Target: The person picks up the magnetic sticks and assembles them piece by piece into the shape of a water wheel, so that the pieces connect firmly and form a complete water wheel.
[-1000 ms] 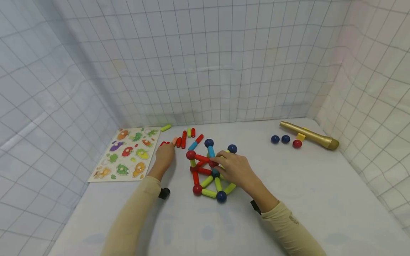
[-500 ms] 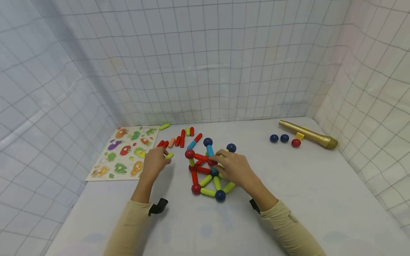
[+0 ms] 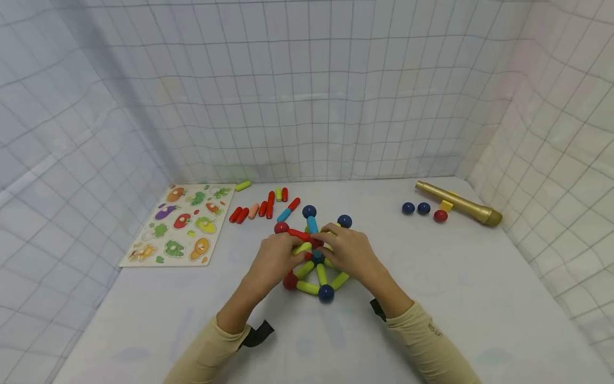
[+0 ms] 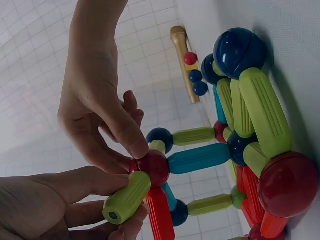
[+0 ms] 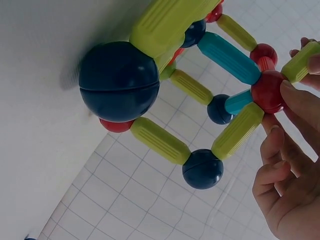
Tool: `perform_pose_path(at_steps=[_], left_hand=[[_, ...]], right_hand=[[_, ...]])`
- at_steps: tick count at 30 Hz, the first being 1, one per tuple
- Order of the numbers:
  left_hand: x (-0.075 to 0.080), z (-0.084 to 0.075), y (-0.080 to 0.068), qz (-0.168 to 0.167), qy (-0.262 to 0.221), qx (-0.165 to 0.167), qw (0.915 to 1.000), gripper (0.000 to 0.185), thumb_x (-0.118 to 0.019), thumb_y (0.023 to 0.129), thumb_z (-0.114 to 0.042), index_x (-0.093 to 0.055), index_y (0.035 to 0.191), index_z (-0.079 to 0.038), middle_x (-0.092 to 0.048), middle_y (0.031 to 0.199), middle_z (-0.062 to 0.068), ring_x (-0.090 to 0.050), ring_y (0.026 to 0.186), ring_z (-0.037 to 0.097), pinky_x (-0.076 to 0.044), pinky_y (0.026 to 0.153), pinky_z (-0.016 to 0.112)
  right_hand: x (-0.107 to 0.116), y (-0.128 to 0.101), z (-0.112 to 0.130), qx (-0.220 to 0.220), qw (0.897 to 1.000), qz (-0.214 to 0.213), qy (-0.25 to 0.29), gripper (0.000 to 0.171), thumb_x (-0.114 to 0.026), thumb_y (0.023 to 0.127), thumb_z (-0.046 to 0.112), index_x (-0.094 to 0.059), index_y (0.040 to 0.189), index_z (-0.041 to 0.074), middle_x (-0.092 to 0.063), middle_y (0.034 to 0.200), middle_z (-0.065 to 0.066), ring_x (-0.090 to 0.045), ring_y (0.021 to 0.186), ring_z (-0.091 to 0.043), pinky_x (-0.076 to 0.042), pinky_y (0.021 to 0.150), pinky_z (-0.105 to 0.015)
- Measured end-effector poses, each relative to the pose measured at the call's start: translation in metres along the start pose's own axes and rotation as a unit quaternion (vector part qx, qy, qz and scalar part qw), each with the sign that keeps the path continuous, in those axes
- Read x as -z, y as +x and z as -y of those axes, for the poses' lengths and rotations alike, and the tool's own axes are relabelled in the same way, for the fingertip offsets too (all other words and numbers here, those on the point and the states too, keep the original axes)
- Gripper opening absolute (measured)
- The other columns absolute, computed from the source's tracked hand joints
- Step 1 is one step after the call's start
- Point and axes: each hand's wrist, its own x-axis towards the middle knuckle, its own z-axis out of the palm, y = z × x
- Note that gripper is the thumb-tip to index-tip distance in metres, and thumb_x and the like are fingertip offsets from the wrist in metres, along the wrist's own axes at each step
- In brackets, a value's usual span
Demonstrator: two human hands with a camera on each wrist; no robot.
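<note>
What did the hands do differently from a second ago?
The left hand left the loose sticks at the back, picked up a green stick and carried it to the stick-and-ball toy, where it now holds the stick's end against the red ball at the top. The right hand stayed on that ball. The puzzle board, gold tube and three loose balls did not move.

White gridded fabric walls (image 3: 307, 90) around a pale tabletop (image 3: 460, 298)
</note>
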Motion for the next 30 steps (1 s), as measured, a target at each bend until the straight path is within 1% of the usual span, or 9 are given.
perform_pose_path(at_steps=[6,9,12,16,19,22,26,28,30], left_hand=[[0.001,0.000,-0.001,0.000,-0.004,0.002,1.0000,0.029,-0.075,0.085,-0.021,-0.074,0.109,-0.005,-0.070,0.089,0.005,-0.057,0.072,0.014,-0.056,0.065,0.024],[0.004,0.005,-0.005,0.015,-0.018,0.015,0.9996,0.033,-0.075,0.085,-0.026,-0.073,0.112,-0.007,-0.070,0.087,0.004,-0.056,0.071,0.014,-0.054,0.062,0.023],[0.017,0.021,-0.009,0.065,-0.039,0.029,0.9967,0.037,-0.076,0.084,-0.031,-0.073,0.112,-0.008,-0.072,0.089,0.002,-0.057,0.074,0.014,-0.052,0.063,0.025],[0.039,0.062,-0.005,0.138,-0.039,0.042,0.9888,0.027,-0.073,0.087,-0.027,-0.075,0.105,-0.007,-0.074,0.093,0.004,-0.061,0.078,0.015,-0.053,0.069,0.029],[0.037,0.091,0.013,0.140,-0.021,0.058,0.9883,0.021,-0.067,0.091,-0.020,-0.074,0.103,-0.004,-0.073,0.093,0.008,-0.062,0.076,0.017,-0.054,0.067,0.030],[0.017,0.109,0.042,0.101,0.010,0.054,0.9934,0.021,-0.065,0.091,-0.017,-0.072,0.105,-0.003,-0.072,0.094,0.012,-0.063,0.076,0.018,-0.053,0.066,0.030],[-0.014,0.113,0.085,0.034,0.069,0.011,0.9970,0.022,-0.067,0.089,-0.013,-0.069,0.109,-0.002,-0.071,0.097,0.013,-0.063,0.083,0.023,-0.055,0.071,0.033],[-0.025,0.111,0.103,0.011,0.092,0.004,0.9957,0.027,-0.068,0.089,-0.013,-0.067,0.114,-0.002,-0.069,0.103,0.016,-0.063,0.090,0.027,-0.056,0.077,0.038],[-0.033,0.107,0.118,-0.004,0.106,0.015,0.9942,0.035,-0.069,0.090,-0.017,-0.063,0.122,-0.004,-0.066,0.113,0.018,-0.063,0.099,0.031,-0.056,0.082,0.045]], right_hand=[[0.001,0.001,0.001,-0.002,1.000,0.000,-0.002,0.033,-0.080,0.080,0.027,-0.074,0.112,0.023,-0.070,0.102,0.003,-0.065,0.071,-0.009,-0.048,0.056,-0.014],[0.001,0.001,0.002,-0.003,1.000,0.005,-0.005,0.033,-0.080,0.080,0.028,-0.074,0.113,0.023,-0.070,0.103,0.002,-0.065,0.072,-0.009,-0.049,0.057,-0.016],[0.002,0.001,0.003,-0.006,1.000,0.011,-0.005,0.034,-0.079,0.081,0.027,-0.073,0.114,0.023,-0.070,0.104,0.002,-0.065,0.072,-0.009,-0.049,0.057,-0.015],[0.003,0.001,0.003,-0.011,1.000,0.014,-0.002,0.034,-0.080,0.081,0.027,-0.073,0.114,0.023,-0.070,0.104,0.002,-0.064,0.071,-0.009,-0.045,0.055,-0.013],[0.003,0.001,0.002,-0.014,1.000,0.013,0.001,0.034,-0.080,0.080,0.026,-0.073,0.113,0.023,-0.070,0.103,0.002,-0.062,0.069,-0.009,-0.042,0.054,-0.012],[0.001,0.001,0.004,-0.015,1.000,0.013,0.004,0.033,-0.080,0.080,0.026,-0.074,0.112,0.023,-0.070,0.102,0.002,-0.061,0.067,-0.008,-0.040,0.052,-0.011],[0.001,0.001,0.003,-0.016,1.000,0.016,0.006,0.031,-0.079,0.081,0.026,-0.074,0.112,0.022,-0.070,0.102,0.003,-0.059,0.064,-0.007,-0.038,0.051,-0.010],[0.001,0.001,0.004,-0.016,1.000,0.018,0.008,0.031,-0.079,0.082,0.026,-0.074,0.112,0.022,-0.070,0.102,0.003,-0.059,0.063,-0.007,-0.037,0.051,-0.009],[0.001,0.000,0.004,-0.017,1.000,0.018,0.007,0.031,-0.079,0.082,0.026,-0.073,0.112,0.022,-0.070,0.102,0.002,-0.058,0.063,-0.007,-0.037,0.052,-0.009]])
